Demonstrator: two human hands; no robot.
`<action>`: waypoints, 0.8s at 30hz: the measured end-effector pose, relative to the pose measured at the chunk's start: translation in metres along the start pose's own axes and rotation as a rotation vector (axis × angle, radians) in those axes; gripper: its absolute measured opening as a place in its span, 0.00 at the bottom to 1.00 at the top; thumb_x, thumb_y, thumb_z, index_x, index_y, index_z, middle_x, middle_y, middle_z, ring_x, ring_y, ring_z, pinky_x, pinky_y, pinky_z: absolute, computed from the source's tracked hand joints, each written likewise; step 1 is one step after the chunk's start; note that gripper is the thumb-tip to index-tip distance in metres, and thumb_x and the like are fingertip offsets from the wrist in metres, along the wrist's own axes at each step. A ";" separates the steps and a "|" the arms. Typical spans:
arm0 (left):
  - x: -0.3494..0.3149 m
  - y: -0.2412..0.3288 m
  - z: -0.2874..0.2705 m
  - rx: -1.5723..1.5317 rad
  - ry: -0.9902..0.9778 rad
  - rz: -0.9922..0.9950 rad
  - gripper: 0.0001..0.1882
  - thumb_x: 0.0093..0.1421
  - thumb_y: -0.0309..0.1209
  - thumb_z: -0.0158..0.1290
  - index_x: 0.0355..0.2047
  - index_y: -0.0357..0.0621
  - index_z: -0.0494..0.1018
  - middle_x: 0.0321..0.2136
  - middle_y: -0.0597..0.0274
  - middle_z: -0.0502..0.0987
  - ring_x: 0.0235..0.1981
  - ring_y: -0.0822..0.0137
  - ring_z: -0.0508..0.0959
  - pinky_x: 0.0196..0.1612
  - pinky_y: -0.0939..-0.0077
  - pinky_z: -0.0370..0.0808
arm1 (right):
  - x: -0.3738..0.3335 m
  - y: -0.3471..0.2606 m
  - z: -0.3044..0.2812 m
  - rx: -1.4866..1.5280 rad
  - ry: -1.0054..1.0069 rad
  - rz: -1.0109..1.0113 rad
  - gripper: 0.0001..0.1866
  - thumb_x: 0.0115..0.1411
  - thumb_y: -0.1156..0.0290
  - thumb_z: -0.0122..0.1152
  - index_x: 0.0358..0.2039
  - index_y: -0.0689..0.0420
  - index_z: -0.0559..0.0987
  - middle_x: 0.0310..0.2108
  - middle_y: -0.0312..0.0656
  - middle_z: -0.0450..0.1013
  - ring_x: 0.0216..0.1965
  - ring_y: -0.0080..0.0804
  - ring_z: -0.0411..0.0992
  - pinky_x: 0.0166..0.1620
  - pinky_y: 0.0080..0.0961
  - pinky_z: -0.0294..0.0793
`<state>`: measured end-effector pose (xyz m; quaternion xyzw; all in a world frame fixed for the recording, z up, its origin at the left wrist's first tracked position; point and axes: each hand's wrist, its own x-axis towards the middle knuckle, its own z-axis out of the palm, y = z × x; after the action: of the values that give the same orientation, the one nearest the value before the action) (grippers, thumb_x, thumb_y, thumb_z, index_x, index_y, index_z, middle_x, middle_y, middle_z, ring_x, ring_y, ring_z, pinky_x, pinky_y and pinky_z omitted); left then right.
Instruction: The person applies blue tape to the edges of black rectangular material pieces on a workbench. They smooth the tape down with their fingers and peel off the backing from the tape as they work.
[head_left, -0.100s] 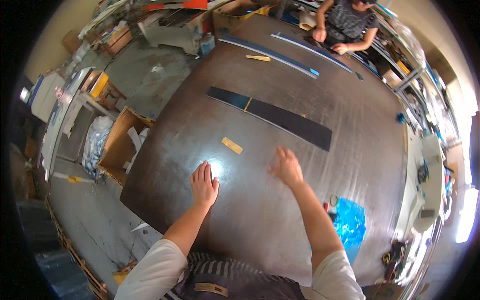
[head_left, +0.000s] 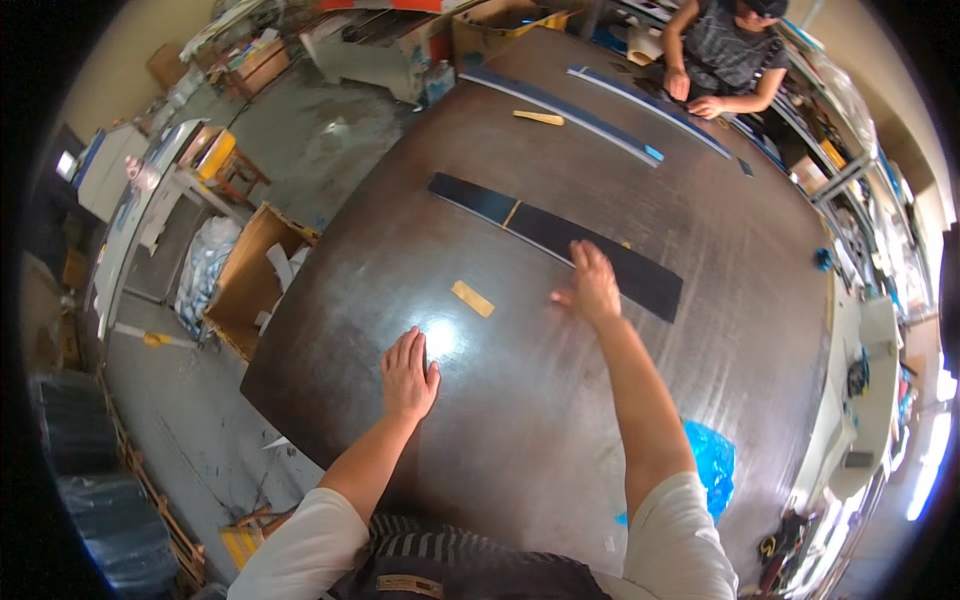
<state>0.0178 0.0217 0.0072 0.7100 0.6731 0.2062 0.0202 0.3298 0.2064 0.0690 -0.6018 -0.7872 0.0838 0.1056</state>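
My left hand [head_left: 408,378] lies on the dark tabletop [head_left: 500,410], fingers stretched out and with nothing seen in it. Farther out, my right hand [head_left: 592,287] is open, its fingertips over the near edge of a long black strip [head_left: 640,274]. Whether they touch it I cannot tell. The strip has a pale near edge and a thin yellow band [head_left: 512,214] across it. A small tan rectangular piece [head_left: 473,298] lies between the strip and my left hand.
Two long blue-grey strips [head_left: 560,115] and a tan wedge-shaped piece [head_left: 538,118] lie farther back. A co-worker [head_left: 728,55] handles something dark at the far right. Blue plastic film [head_left: 712,465] sits near my right forearm. A cardboard box [head_left: 235,295] stands left of the table.
My right hand has reached forward, from bare tabletop to the black strip's near edge. My left hand stays put. The view has shifted slightly.
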 end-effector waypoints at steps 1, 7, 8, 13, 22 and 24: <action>0.001 0.002 0.001 0.014 -0.024 -0.008 0.28 0.60 0.34 0.54 0.59 0.36 0.65 0.63 0.52 0.63 0.62 0.51 0.64 0.64 0.53 0.59 | 0.022 0.010 0.000 -0.047 0.029 -0.009 0.58 0.39 0.54 0.80 0.67 0.58 0.59 0.66 0.49 0.58 0.68 0.46 0.56 0.71 0.39 0.52; -0.007 -0.003 -0.005 0.014 -0.077 -0.054 0.29 0.61 0.36 0.53 0.60 0.38 0.64 0.63 0.55 0.63 0.64 0.54 0.63 0.65 0.54 0.58 | 0.077 0.033 0.019 -0.047 -0.273 0.044 0.56 0.34 0.47 0.81 0.63 0.59 0.66 0.58 0.52 0.66 0.63 0.49 0.61 0.65 0.42 0.64; -0.006 -0.002 -0.004 0.017 -0.075 -0.052 0.29 0.61 0.37 0.52 0.61 0.39 0.64 0.63 0.55 0.63 0.64 0.54 0.63 0.65 0.54 0.58 | 0.076 0.034 0.020 -0.052 -0.295 0.055 0.54 0.35 0.48 0.80 0.62 0.59 0.68 0.56 0.53 0.67 0.61 0.50 0.63 0.63 0.42 0.65; -0.005 -0.005 -0.001 0.027 -0.063 -0.029 0.28 0.63 0.37 0.51 0.61 0.39 0.63 0.64 0.55 0.62 0.64 0.54 0.63 0.65 0.53 0.58 | 0.032 0.000 0.002 -0.076 -0.224 0.091 0.46 0.38 0.54 0.75 0.58 0.60 0.72 0.50 0.52 0.68 0.56 0.48 0.66 0.57 0.41 0.70; -0.008 -0.003 0.006 -0.039 0.050 0.043 0.26 0.62 0.37 0.51 0.57 0.37 0.67 0.61 0.52 0.66 0.61 0.52 0.66 0.63 0.53 0.60 | -0.230 -0.119 -0.030 0.257 0.021 0.179 0.48 0.38 0.57 0.74 0.60 0.64 0.68 0.46 0.51 0.64 0.50 0.48 0.64 0.55 0.42 0.67; -0.012 -0.007 0.011 0.055 0.060 0.049 0.22 0.61 0.35 0.51 0.53 0.36 0.68 0.57 0.48 0.69 0.59 0.49 0.68 0.61 0.53 0.62 | -0.281 -0.135 -0.022 0.379 -0.031 0.276 0.50 0.37 0.59 0.75 0.61 0.63 0.66 0.47 0.51 0.63 0.51 0.50 0.64 0.56 0.44 0.66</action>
<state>0.0143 0.0135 -0.0078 0.7201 0.6610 0.2095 -0.0246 0.2812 -0.1003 0.1068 -0.6718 -0.6692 0.2531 0.1921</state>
